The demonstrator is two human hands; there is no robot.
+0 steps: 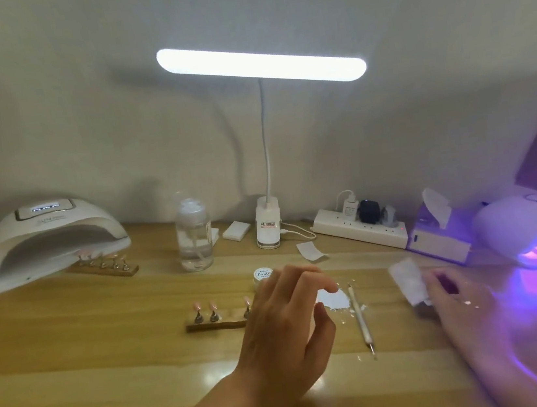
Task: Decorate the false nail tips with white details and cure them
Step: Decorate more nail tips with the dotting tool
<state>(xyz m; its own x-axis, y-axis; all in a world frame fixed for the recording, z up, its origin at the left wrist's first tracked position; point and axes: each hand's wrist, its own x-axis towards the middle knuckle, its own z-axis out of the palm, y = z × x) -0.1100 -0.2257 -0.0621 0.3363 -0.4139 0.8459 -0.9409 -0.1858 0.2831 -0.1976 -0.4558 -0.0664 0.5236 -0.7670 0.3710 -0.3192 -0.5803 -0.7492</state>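
Our left hand (289, 323) hovers with fingers loose, holding nothing, at the right end of the wooden stand (220, 324) that bears the pink nail tips (196, 305). Our blurred right hand (457, 301) meets a white wipe (407, 282); we cannot tell whether it grasps it. A dotting tool (361, 319) lies between them. Farther back, a second stand (104, 266) sits at the white curing lamp (50, 239).

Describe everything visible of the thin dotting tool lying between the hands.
The dotting tool is a slim stick with a whitish handle and a thin metal tip at its near end. It lies flat on the wooden table, pointing away from the person. The left hand and right hand flank it without touching. A white patch lies beside it.
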